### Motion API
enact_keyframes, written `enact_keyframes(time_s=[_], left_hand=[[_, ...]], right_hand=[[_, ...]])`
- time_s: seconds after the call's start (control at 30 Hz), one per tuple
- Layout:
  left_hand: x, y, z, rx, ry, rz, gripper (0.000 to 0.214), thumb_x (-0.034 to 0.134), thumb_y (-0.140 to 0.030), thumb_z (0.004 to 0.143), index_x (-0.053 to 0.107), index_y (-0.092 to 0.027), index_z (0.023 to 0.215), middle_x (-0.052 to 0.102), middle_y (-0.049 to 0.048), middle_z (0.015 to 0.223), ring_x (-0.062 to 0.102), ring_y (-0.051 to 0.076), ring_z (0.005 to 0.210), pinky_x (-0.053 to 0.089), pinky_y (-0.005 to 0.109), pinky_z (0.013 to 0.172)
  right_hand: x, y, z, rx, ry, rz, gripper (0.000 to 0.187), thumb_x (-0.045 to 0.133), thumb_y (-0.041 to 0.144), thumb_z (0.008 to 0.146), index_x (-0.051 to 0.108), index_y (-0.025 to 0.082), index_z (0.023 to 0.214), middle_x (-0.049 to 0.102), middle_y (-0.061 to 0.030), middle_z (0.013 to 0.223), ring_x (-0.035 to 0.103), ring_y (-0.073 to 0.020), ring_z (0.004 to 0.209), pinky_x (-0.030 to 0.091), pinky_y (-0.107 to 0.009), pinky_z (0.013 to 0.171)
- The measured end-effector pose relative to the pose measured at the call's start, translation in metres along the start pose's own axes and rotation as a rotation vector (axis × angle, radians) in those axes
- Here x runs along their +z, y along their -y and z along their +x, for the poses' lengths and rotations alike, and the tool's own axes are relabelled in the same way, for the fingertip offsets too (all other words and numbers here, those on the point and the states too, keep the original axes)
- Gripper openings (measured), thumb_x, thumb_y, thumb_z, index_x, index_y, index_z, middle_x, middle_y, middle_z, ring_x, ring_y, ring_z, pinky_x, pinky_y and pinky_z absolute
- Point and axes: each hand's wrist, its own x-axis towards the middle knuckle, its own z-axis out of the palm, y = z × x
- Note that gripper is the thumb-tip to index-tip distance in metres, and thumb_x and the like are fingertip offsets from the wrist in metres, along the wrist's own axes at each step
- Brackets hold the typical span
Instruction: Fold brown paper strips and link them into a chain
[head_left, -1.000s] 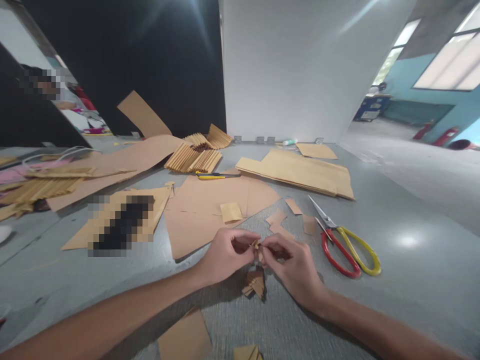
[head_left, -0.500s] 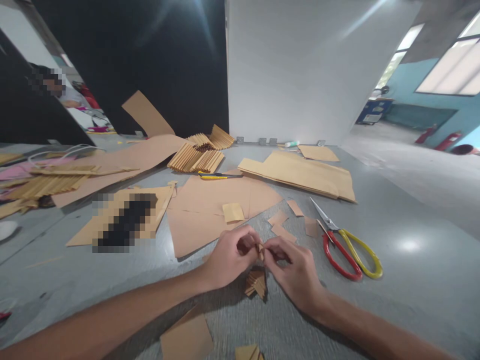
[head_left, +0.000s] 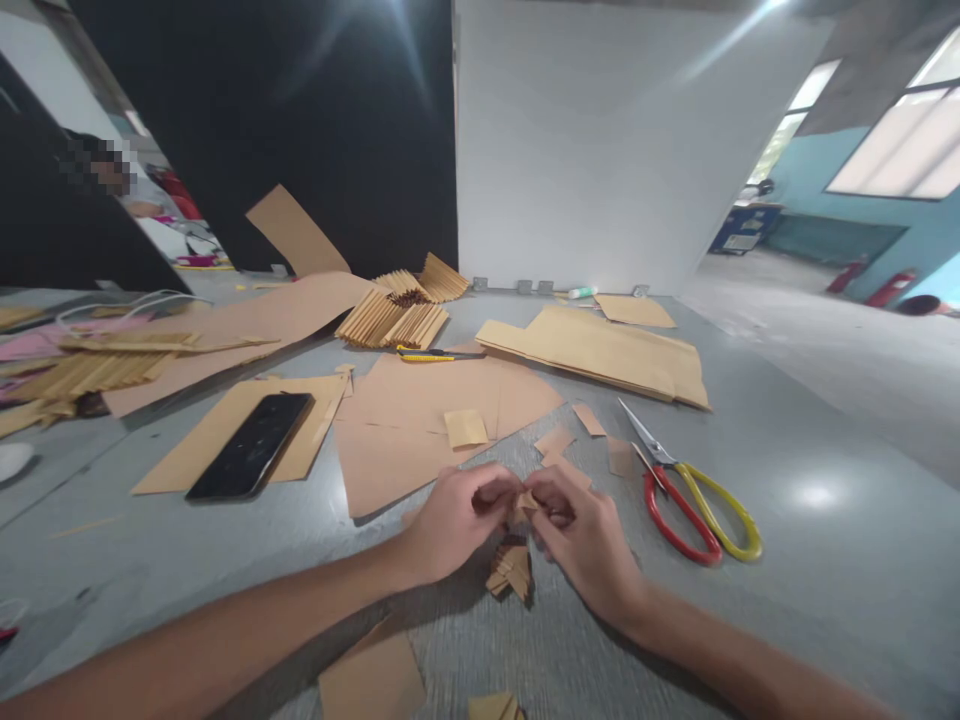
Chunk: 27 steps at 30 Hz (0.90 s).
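Observation:
Between my fingertips is a small folded piece of brown paper point(head_left: 524, 503), partly hidden by the fingers. My left hand point(head_left: 466, 518) pinches it from the left, and my right hand point(head_left: 583, 530) pinches it from the right. Just below them on the table sits a small stack of folded brown paper pieces point(head_left: 510, 572). Several small cut paper pieces point(head_left: 589, 419) lie beyond my right hand. A yellowish paper square point(head_left: 465, 428) rests on a large brown paper sheet point(head_left: 390, 450) ahead of my left hand.
Scissors point(head_left: 679, 490) with red and yellow handles lie to the right. A phone point(head_left: 251, 450) rests on brown paper at left. Behind are a yellow cutter point(head_left: 427, 354), pleated paper bundles point(head_left: 394, 318) and folded paper point(head_left: 600, 350). A person point(head_left: 142, 190) is at far left.
The paper in my fingers has turned and more of its folded face shows. Both hands stay almost in place, fingers shifting slightly.

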Motion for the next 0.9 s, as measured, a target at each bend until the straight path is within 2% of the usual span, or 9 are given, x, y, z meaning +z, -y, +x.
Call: enact_keyframes(time_s=[0.13, 0.27, 0.47, 0.57, 0.67, 0.77, 0.9], left_hand=[[-0.001, 0.0029, 0.0027, -0.07, 0.021, -0.19, 0.024, 0.064, -0.036, 0.093, 0.069, -0.013, 0.095, 0.074, 0.0092, 0.086, 0.072, 0.021, 0.076, 0.062, 0.033, 0.069], [-0.0012, 0.0013, 0.0028, -0.087, 0.026, -0.205, 0.031, 0.068, -0.043, 0.09, 0.07, -0.013, 0.094, 0.075, 0.0104, 0.086, 0.072, 0.021, 0.075, 0.062, 0.035, 0.072], [-0.0015, -0.0014, 0.0012, -0.098, 0.063, -0.17, 0.032, 0.066, -0.043, 0.092, 0.07, -0.012, 0.098, 0.074, 0.0111, 0.088, 0.073, 0.022, 0.078, 0.061, 0.035, 0.073], [-0.0011, -0.0011, 0.0015, -0.111, 0.071, -0.21, 0.032, 0.066, -0.043, 0.092, 0.069, -0.012, 0.099, 0.075, 0.0114, 0.088, 0.073, 0.022, 0.077, 0.061, 0.034, 0.071], [-0.0013, -0.0001, 0.002, -0.123, 0.055, -0.252, 0.034, 0.068, -0.046, 0.091, 0.067, -0.013, 0.099, 0.075, 0.0104, 0.085, 0.073, 0.021, 0.075, 0.061, 0.034, 0.07], [-0.0018, 0.0012, 0.0026, -0.147, 0.048, -0.308, 0.039, 0.07, -0.05, 0.088, 0.066, -0.014, 0.101, 0.076, 0.0103, 0.084, 0.074, 0.022, 0.075, 0.062, 0.035, 0.071], [-0.0018, 0.0014, 0.0026, -0.158, 0.059, -0.334, 0.043, 0.069, -0.052, 0.088, 0.065, -0.013, 0.104, 0.076, 0.0114, 0.085, 0.074, 0.023, 0.076, 0.061, 0.036, 0.071]], right_hand=[[0.0006, -0.0015, -0.001, 0.039, 0.034, 0.074, 0.011, 0.053, 0.023, 0.097, 0.063, 0.023, 0.097, 0.066, 0.0042, 0.067, 0.054, -0.0103, 0.046, 0.042, -0.02, 0.048], [0.0005, 0.0008, -0.0013, -0.027, -0.008, -0.009, 0.012, 0.058, 0.014, 0.088, 0.064, 0.023, 0.095, 0.068, 0.0036, 0.072, 0.06, -0.0115, 0.057, 0.045, -0.02, 0.057], [0.0028, 0.0044, -0.0009, -0.038, -0.043, -0.141, 0.017, 0.06, 0.009, 0.077, 0.059, 0.023, 0.087, 0.056, 0.0074, 0.061, 0.053, -0.0107, 0.052, 0.041, -0.019, 0.053], [0.0033, 0.0063, -0.0001, -0.043, -0.048, -0.172, 0.014, 0.06, 0.012, 0.081, 0.058, 0.024, 0.089, 0.056, 0.0068, 0.062, 0.053, -0.0116, 0.054, 0.041, -0.02, 0.054], [0.002, 0.0072, 0.0009, -0.034, -0.017, -0.108, 0.01, 0.057, 0.016, 0.088, 0.059, 0.024, 0.094, 0.063, 0.0044, 0.069, 0.057, -0.0126, 0.056, 0.043, -0.021, 0.056], [0.0008, 0.0064, 0.0014, 0.024, 0.023, 0.011, 0.008, 0.054, 0.021, 0.095, 0.06, 0.024, 0.1, 0.068, 0.0031, 0.074, 0.056, -0.0105, 0.046, 0.043, -0.021, 0.05], [0.0011, 0.0044, 0.0008, 0.059, 0.031, 0.082, 0.007, 0.054, 0.026, 0.098, 0.06, 0.023, 0.1, 0.066, 0.0035, 0.071, 0.052, -0.0088, 0.039, 0.039, -0.019, 0.042]])
